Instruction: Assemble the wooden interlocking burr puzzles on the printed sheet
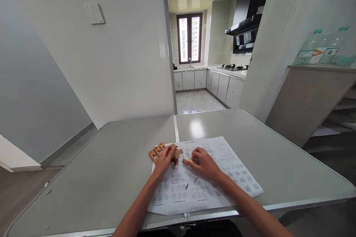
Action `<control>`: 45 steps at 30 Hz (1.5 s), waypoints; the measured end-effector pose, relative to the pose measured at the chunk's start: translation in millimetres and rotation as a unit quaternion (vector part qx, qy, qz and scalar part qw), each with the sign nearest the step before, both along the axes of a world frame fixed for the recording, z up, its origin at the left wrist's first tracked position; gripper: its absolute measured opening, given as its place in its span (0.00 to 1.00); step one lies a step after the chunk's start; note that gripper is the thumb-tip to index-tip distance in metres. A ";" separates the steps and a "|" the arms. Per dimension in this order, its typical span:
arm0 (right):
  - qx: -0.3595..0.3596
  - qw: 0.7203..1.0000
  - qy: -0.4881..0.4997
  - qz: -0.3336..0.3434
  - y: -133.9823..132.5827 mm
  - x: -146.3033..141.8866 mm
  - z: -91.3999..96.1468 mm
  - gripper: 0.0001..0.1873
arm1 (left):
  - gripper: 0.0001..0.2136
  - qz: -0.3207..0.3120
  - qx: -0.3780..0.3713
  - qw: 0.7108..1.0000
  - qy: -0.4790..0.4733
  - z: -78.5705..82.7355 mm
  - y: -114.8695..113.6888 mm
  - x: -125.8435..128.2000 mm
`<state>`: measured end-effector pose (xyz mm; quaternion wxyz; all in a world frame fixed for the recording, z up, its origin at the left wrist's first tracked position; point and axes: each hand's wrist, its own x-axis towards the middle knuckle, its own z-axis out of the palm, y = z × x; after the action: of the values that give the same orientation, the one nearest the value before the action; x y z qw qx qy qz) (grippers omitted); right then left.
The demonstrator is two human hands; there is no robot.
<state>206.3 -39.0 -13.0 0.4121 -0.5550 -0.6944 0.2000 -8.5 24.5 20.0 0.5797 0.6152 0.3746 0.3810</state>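
Wooden interlocking puzzle pieces (pixel 180 152), partly joined, are gripped in my left hand (pixel 165 158), whose fingers curl round them and cover most of them. My right hand (pixel 206 164) is just to the right, with a small light wooden block (pixel 185 160) between its thumb and fingers. A short gap lies between that block and the pieces in my left hand. Beside my left hand, several notched wooden pieces (pixel 152 154) with dark marks lie side by side. Under both hands is a printed sheet (pixel 178 196) covered in small diagrams, too small to read.
The grey table (pixel 111 177) has a seam down its middle and a metal edge. Bottles in a plastic pack (pixel 317 52) stand on a cabinet (pixel 311 92) at the right. Behind the table is a white wall (pixel 125 63) and a doorway into a kitchen.
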 end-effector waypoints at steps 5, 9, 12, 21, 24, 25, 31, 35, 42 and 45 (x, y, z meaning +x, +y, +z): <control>-0.004 0.999 0.012 0.030 -0.1 0.7 2.7 0.15 | 0.27 -0.053 -0.001 0.998 0.023 -0.9 -3.7 -0.1; 0.020 0.997 0.037 0.069 1.1 0.9 1.0 0.12 | 0.27 -0.105 0.000 0.994 0.023 -1.9 -6.6 0.8; 0.030 0.995 0.044 0.090 1.5 1.0 0.5 0.12 | 0.28 -0.115 0.018 0.993 0.032 -1.9 -7.3 1.1; 0.026 0.992 0.096 0.083 1.4 0.5 6.9 0.19 | 0.25 -0.103 0.068 0.991 0.055 5.6 -14.1 0.5; 0.013 0.989 0.132 0.063 2.8 0.6 7.5 0.21 | 0.19 -0.088 0.124 0.986 0.064 10.7 -19.0 0.6; 0.008 0.988 0.144 0.053 3.6 1.0 7.4 0.21 | 0.17 -0.084 0.143 0.983 0.078 12.0 -20.2 0.6; -0.026 0.983 0.181 0.014 8.0 3.4 5.2 0.21 | 0.11 -0.082 0.217 0.965 0.119 12.8 -21.7 0.1; -0.017 0.980 0.196 0.013 7.7 3.2 6.0 0.22 | 0.12 -0.095 0.225 0.962 0.125 12.1 -22.6 -0.3; 0.002 0.980 0.196 0.043 4.8 3.4 11.0 0.22 | 0.15 -0.106 0.178 0.973 0.100 15.4 -25.3 -0.1; 0.032 0.977 0.208 0.031 4.6 5.3 12.6 0.21 | 0.13 -0.116 0.159 0.975 0.105 14.9 -23.5 -0.7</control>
<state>211.6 -34.5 -0.4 0.5589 -0.4661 -0.6160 0.3015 -9.2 1.0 34.9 0.4724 0.7753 0.2939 0.2989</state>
